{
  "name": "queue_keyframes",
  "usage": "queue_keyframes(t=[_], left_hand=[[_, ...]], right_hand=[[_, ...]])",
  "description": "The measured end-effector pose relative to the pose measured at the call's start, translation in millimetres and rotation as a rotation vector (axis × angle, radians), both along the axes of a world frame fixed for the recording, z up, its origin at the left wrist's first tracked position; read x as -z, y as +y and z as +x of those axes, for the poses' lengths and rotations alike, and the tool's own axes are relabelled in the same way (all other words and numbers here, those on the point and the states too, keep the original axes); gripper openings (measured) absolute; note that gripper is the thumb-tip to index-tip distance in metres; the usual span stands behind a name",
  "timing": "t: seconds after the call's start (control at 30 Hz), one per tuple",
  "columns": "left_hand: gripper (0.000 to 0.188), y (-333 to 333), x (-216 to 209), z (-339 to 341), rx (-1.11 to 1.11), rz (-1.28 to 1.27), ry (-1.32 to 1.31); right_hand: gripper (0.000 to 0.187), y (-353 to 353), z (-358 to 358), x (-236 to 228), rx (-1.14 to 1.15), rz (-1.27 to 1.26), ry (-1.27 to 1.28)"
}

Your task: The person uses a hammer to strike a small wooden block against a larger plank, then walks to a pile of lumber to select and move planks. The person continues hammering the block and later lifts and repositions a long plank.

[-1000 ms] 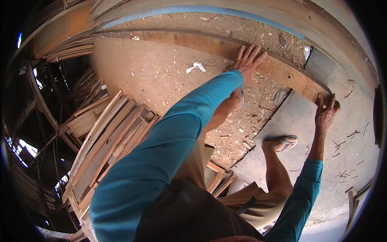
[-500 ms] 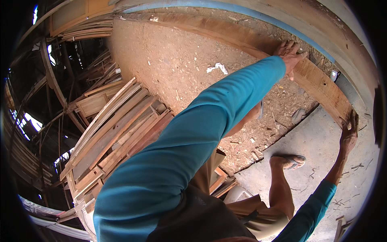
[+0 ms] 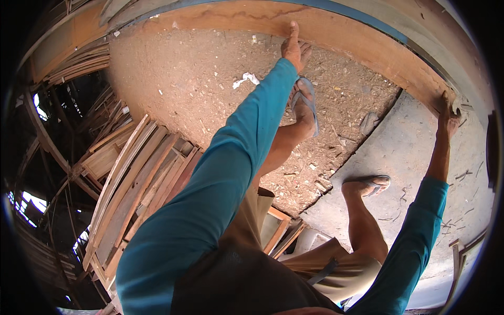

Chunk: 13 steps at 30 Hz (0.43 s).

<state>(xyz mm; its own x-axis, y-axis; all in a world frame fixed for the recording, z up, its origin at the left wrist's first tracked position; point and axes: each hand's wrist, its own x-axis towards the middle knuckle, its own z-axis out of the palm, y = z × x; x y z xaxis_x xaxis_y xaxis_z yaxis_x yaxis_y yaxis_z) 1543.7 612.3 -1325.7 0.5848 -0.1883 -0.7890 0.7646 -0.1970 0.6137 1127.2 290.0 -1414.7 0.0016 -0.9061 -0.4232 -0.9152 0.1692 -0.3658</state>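
Note:
A long reddish-brown wooden plank [image 3: 362,39] runs across the far side, its broad face showing and its line bent by the lens. My left hand [image 3: 296,51] is closed on the plank's near edge, thumb pointing away on the face and fingers curled at the edge. At the plank's right end, my right hand [image 3: 448,119] grips the corner with the thumb on top; some of its fingers are hidden. Behind the plank runs a long blue edge [image 3: 379,22], close along its far side.
Wood chips cover the dirt floor [image 3: 210,68], with a white scrap [image 3: 245,80] on it. A grey concrete slab [image 3: 399,136] lies to the right. Stacked boards [image 3: 142,184] fill the left. My sandalled feet [image 3: 304,107] stand apart, one on dirt, one on concrete.
The plank has turned so its broad face shows, and its right end has moved farther away. My left hand has shifted left to its near edge; my right hand moved with the end.

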Motion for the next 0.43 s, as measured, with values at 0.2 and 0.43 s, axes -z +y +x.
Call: queue_keyframes(t=[0.2, 0.43], left_hand=[[0.103, -19.4, 26.0, -10.4, -0.043, -0.152, 0.001], [0.077, -46.5, 32.3, 3.0, -0.048, 0.011, -0.057]], right_hand=[[0.101, -4.5, -11.8, 15.8, -0.007, 0.061, -0.029], [0.106, -45.2, 1.6, 1.6, 0.172, 0.426, 0.021]])
